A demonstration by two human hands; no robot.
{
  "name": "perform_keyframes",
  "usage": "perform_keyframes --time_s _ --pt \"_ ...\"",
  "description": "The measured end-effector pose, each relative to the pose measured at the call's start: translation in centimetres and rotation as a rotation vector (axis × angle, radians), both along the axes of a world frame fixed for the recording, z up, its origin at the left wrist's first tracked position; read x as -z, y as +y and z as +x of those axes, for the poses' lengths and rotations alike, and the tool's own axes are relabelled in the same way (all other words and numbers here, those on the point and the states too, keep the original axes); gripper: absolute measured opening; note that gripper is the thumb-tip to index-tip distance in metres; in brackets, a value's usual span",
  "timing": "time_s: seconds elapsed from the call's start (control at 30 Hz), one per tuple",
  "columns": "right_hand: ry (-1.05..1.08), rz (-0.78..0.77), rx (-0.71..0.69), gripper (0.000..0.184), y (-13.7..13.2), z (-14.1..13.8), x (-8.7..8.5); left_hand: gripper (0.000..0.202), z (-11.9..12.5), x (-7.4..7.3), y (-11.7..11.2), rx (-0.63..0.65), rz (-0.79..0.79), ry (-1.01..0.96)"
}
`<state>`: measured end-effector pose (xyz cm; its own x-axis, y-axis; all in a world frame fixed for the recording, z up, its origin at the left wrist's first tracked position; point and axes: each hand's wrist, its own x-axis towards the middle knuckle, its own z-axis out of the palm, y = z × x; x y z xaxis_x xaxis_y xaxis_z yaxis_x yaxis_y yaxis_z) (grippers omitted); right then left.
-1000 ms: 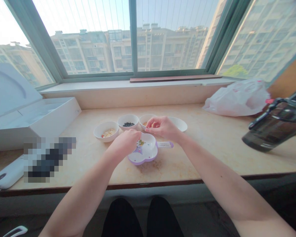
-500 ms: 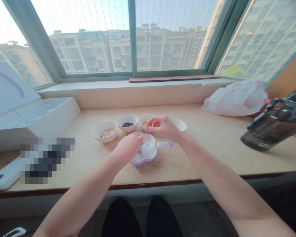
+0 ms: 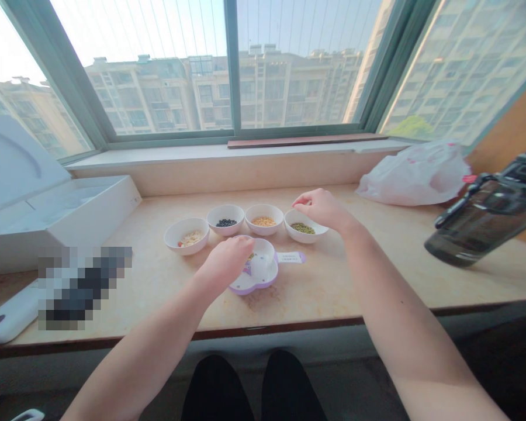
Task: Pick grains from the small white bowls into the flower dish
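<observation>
Only unreadable print marks the plate handle point(image 3: 290, 257).

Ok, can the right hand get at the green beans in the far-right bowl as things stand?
Likely yes. The right hand hangs just above the white bowl of green beans, its fingers close to the rim, and nothing appears to stand between them.

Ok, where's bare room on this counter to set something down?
The marble counter is bare between the green-bean bowl and the dark bottle, and between the white box and the leftmost bowl. It's crowded along the four-bowl row, where the left hand hovers over the purple-rimmed dish.
</observation>
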<state>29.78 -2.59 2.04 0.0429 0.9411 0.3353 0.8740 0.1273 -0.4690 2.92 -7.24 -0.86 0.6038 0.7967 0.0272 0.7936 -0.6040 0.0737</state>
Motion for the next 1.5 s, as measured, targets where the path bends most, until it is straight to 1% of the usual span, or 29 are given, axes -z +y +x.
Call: perform_keyframes --time_s 0.1,0.17,0.23,0.33,0.4,0.47,0.53,0.6,0.67,0.73,0.83,0.9,0.97,1.1,1.2,1.3,1.43,1.5 --pt "-0.094 -0.124 0.036 0.02 0.2 0.8 0.3 0.028 -0.7 -0.6 0.9 -0.02 0.017 -0.125" --pt "-0.13 -0.206 0.067 0.02 0.3 0.9 0.6 0.025 -1.1 -1.3 1.6 -0.058 0.009 -0.29" --pt "-0.154 -0.228 0.087 0.02 0.4 0.7 0.8 0.022 -1.3 -1.9 2.3 -0.056 -0.054 -0.509" --pt "-0.151 -0.162 0.061 0.021 0.2 0.1 0.8 0.018 -1.3 -2.6 2.8 -0.069 -0.24 -0.876" --pt "-0.116 -0.109 0.03 0.02 0.1 -0.6 0.7 0.023 -1.2 -2.8 2.8 -0.085 -0.431 -1.104" --pt "-0.061 -0.058 0.0 0.02 0.0 -1.4 0.6 0.03 -1.1 -3.0 2.7 -0.065 -0.642 -1.305" --pt "0.022 -0.011 -0.055 0.02 -0.2 -2.2 0.8 0.035 -1.0 -3.0 2.6 -0.011 -0.806 -1.451" --pt "0.15 0.03 -0.162 0.021 -0.5 -3.2 1.0 0.037 -0.9 -3.0 2.6 0.034 -0.892 -1.529" --pt "0.313 0.058 -0.315 0.024 -1.1 -4.3 1.3 0.036 -0.7 -2.8 2.7 0.05 -0.918 -1.562" --pt "0.469 0.043 -0.454 0.029 -1.7 -5.4 1.6 0.035 -0.6 -2.5 2.8 0.042 -0.909 -1.573" --pt "0.643 -0.067 -0.599 0.037 -2.7 -7.0 1.9 0.036 -0.3 -2.1 3.0 0.01 -0.882 -1.569" --pt "0.708 -0.096 -0.645 0.04 -3.1 -7.8 2.0 0.038 -0.2 -1.8 3.2 -0.011 -0.876 -1.562" --pt "0.724 -0.096 -0.643 0.04 -3.2 -8.2 2.1 0.039 0.0 -1.5 3.3 -0.03 -0.876 -1.561" --pt "0.691 -0.068 -0.579 0.04 -3.2 -8.2 2.3 0.039 0.2 -1.1 3.5 -0.071 -0.868 -1.564" --pt "0.631 0.014 -0.531 0.037 -3.0 -8.0 2.6 0.037 0.3 -0.9 3.5 -0.099 -0.855 -1.574" --pt "0.551 0.102 -0.515 0.029 -2.8 -8.0 3.0 0.036 0.3 -0.9 3.4 -0.123 -0.829 -1.547" --pt "0.452 0.156 -0.517 0.023 -2.6 -7.8 3.0 0.026 0.1 -1.1 3.2 -0.134 -0.761 -1.385" --pt "0.37 0.183 -0.506 0.023 -2.5 -7.3 2.8 0.018 0.0 -1.3 3.0 -0.138 -0.662 -1.247"
